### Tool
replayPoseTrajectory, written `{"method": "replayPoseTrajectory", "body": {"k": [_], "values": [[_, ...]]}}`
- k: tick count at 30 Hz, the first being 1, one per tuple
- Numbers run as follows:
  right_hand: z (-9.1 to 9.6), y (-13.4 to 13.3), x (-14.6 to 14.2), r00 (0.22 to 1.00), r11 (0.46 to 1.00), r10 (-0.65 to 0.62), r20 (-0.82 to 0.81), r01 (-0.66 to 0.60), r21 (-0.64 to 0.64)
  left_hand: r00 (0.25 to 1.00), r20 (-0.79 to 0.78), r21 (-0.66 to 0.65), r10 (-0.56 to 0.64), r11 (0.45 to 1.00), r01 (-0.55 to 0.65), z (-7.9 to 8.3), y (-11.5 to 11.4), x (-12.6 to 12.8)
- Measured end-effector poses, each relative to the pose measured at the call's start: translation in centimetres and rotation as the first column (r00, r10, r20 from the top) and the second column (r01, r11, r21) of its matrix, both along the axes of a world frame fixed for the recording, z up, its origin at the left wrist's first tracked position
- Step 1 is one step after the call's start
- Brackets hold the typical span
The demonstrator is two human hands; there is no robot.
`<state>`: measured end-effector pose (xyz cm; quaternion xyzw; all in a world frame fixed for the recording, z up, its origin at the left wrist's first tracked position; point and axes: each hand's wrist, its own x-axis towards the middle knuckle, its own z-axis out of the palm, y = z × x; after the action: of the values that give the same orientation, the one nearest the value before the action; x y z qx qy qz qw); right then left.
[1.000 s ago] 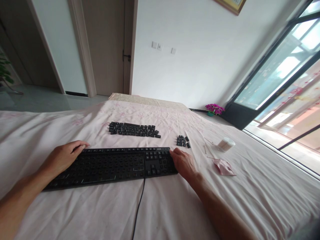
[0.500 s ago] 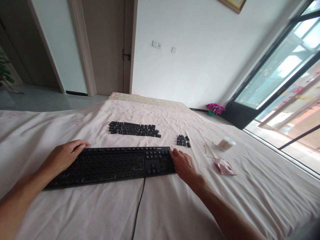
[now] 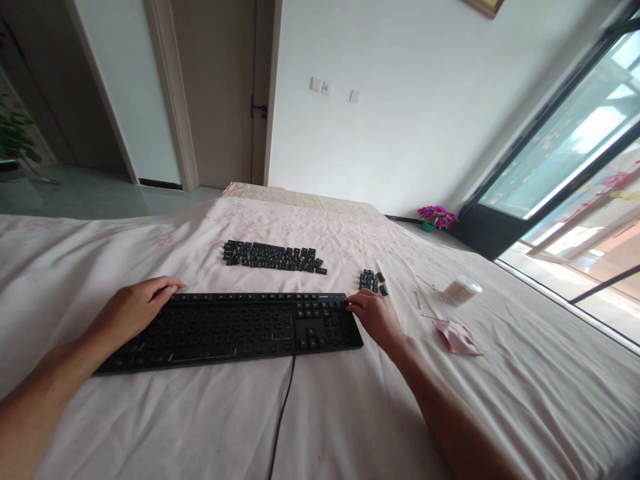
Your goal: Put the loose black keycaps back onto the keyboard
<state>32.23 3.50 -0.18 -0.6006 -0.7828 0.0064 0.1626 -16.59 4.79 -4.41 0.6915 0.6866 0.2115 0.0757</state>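
A black keyboard (image 3: 225, 333) lies on the pale pink bed cover, many of its keycaps off and its cable running toward me. My left hand (image 3: 140, 303) is closed at the far left edge, with the thumb and fingers close together along the rim. At the far right corner, my right hand (image 3: 373, 313) bends its fingers onto the keyboard; part of that grip is hidden. Beyond the keyboard, loose black keycaps (image 3: 275, 257) are laid out in rows. A smaller group of keycaps (image 3: 369, 281) sits beyond my right hand.
To the right stand a clear tub of cotton swabs (image 3: 463, 291) and a crumpled pink cloth (image 3: 456, 337). Some loose swabs (image 3: 419, 298) lie near them. The wrinkled bed cover (image 3: 350, 413) extends toward a white wall and a door (image 3: 215, 93).
My right hand has slid away from me along the keyboard's right end, uncovering more of that side. My left hand stays at the left edge. The whole view has shifted slightly.
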Motion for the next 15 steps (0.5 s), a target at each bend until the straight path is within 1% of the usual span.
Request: {"method": "replayPoseTrajectory", "body": {"k": [3,8,11,15], "values": [[0.5,0.6,0.0,1.0,0.999,0.007,0.03,-0.006,-0.034,1.0,-0.002,-0.007,-0.003,1.0,0.003,0.1,0.0,0.1],[1.0,1.4,0.2,0.997,0.995,0.073,0.029,-0.071,-0.075,1.0,0.0,-0.025,-0.002,1.0,0.002,0.2,-0.1,0.1],[1.1,1.0,0.1,0.995,0.996,0.076,0.058,-0.073,-0.047,1.0,0.002,-0.014,0.004,1.0,-0.004,0.2,0.0,0.1],[0.8,-0.4,-0.3,0.992,0.998,0.069,0.106,-0.068,-0.013,1.0,0.0,-0.017,0.008,1.0,-0.008,0.2,-0.1,0.1]]}}
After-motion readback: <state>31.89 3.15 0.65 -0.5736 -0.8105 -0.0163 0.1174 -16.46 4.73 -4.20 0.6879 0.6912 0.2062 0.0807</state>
